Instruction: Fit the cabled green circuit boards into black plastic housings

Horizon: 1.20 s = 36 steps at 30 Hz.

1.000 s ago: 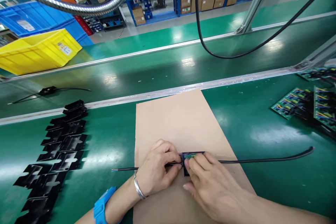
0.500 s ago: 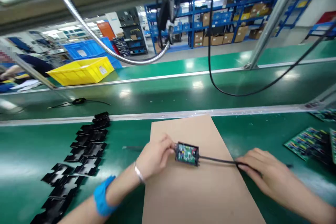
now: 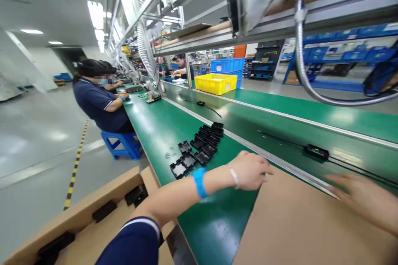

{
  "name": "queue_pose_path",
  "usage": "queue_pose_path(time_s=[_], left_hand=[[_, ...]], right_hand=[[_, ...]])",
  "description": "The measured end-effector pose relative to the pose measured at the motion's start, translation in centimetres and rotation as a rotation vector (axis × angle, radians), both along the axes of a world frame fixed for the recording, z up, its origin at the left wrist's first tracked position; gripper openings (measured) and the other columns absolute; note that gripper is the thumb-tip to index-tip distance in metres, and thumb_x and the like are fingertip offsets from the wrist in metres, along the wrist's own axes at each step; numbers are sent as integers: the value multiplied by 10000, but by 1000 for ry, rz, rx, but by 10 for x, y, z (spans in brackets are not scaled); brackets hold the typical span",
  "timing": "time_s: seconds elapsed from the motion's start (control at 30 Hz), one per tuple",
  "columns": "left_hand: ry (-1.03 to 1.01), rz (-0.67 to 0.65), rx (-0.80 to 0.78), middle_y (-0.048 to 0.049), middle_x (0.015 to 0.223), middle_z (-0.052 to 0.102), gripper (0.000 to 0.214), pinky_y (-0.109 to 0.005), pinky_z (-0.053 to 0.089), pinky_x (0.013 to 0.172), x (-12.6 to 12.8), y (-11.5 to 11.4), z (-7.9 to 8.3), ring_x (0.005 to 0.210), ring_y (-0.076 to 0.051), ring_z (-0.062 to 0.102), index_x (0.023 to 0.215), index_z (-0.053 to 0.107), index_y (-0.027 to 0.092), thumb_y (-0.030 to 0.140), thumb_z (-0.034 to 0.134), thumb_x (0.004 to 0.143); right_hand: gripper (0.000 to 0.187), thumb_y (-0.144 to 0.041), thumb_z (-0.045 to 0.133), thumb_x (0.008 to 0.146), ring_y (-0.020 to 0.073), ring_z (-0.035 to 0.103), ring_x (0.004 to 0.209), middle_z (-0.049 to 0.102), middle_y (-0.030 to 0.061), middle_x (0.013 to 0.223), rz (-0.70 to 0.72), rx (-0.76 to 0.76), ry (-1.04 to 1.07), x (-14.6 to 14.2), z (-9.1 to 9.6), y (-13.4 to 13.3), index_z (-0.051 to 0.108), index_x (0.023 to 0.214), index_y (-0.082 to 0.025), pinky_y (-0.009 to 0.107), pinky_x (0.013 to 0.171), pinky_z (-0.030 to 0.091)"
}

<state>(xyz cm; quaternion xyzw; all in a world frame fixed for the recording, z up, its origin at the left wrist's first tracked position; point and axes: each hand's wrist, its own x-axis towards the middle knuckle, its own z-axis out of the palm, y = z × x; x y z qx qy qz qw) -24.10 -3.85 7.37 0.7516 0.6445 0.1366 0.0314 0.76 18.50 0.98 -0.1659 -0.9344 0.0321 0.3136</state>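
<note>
A small black case (image 3: 315,152) with a circuit board in it and black cables at both ends lies on the green strip beyond the metal rail. My right hand (image 3: 363,198) is just on the near side of it, blurred, fingers apart and holding nothing. Over the far left corner of the cardboard sheet (image 3: 298,219) is my left hand (image 3: 250,169), its fingers loosely bent and apart with nothing seen in them. To its left, several open black plastic housings (image 3: 203,157) lie in rows on the green bench.
A similar cabled case (image 3: 200,103) lies farther along the strip. Behind it stands a yellow bin (image 3: 216,84) by blue bins (image 3: 226,65). An open carton (image 3: 93,198) with black parts is at lower left. A co-worker (image 3: 98,95) sits along the bench. A metal hose (image 3: 300,49) hangs at right.
The cabled case, held between both hands over the cardboard before, now lies on the strip past the rail. Both hands have let go of it. My view has swung left.
</note>
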Motion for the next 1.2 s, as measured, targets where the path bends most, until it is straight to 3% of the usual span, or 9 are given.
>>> queue_pose_path(time_s=[0.07,0.13,0.27,0.4,0.5,0.6,0.77,0.93,1.2], left_hand=[[-23,98,28,-1,1133,667,230,-380,377,1013,-40,-63,-7,1106,-183,587,1038,686,268,154,592,862],[-54,278,78,-37,1087,677,266,-374,422,974,-87,-123,-12,1058,-182,605,1041,678,216,82,514,881],[-132,711,128,-75,1103,633,192,-412,501,887,-159,-254,-34,993,-199,614,1086,617,155,261,532,950],[-190,1107,29,-88,1183,588,279,-423,519,864,-170,-396,-79,1011,-214,603,1164,575,163,330,557,940],[-246,1253,-122,-84,1163,595,273,-407,530,840,-143,-466,-121,980,-205,612,1159,576,163,327,557,941],[-311,1214,-237,-81,1137,603,273,-389,541,807,-115,-479,-164,944,-195,620,1153,576,156,324,563,939],[-294,990,-207,-97,1246,557,316,-450,501,898,-115,-418,-212,1070,-235,580,1207,556,173,328,570,932],[-165,941,-172,-100,1272,540,329,-478,475,930,-128,-383,-227,1112,-251,557,1209,556,171,338,576,926],[-16,1090,-290,-94,1221,567,306,-450,500,894,-108,-434,-233,1058,-233,583,1186,565,167,335,570,931]], right_hand=[[286,-317,541,931,253,681,806,709,162,886,166,-2,-139,-61,-2,-57,768,893,-148,353,670,526],[231,-294,546,924,234,657,928,695,102,1015,250,2,-152,-126,0,-111,724,1038,-202,347,777,541],[277,-348,530,933,209,612,983,668,89,1068,341,-2,-159,-231,-2,-200,687,1112,-206,321,842,515],[430,-473,497,923,375,493,1116,579,191,1195,331,-19,-134,-285,-23,-261,651,1198,-180,531,822,456],[389,-452,499,916,424,470,1101,573,204,1175,335,-22,-136,-303,-43,-284,677,1157,-203,598,787,397],[336,-385,452,937,374,512,1055,612,161,1096,348,-12,-120,-308,-58,-289,713,1064,-214,577,828,353],[383,-393,380,971,309,531,1062,624,126,1106,345,38,-32,-305,-71,-285,704,1064,-210,516,884,314],[373,-392,395,980,289,500,1134,644,112,1070,347,74,32,-302,-75,-285,706,1017,-189,477,915,304],[366,-403,403,975,302,489,1118,640,109,1060,346,52,32,-303,-74,-285,703,1012,-198,471,872,310]])
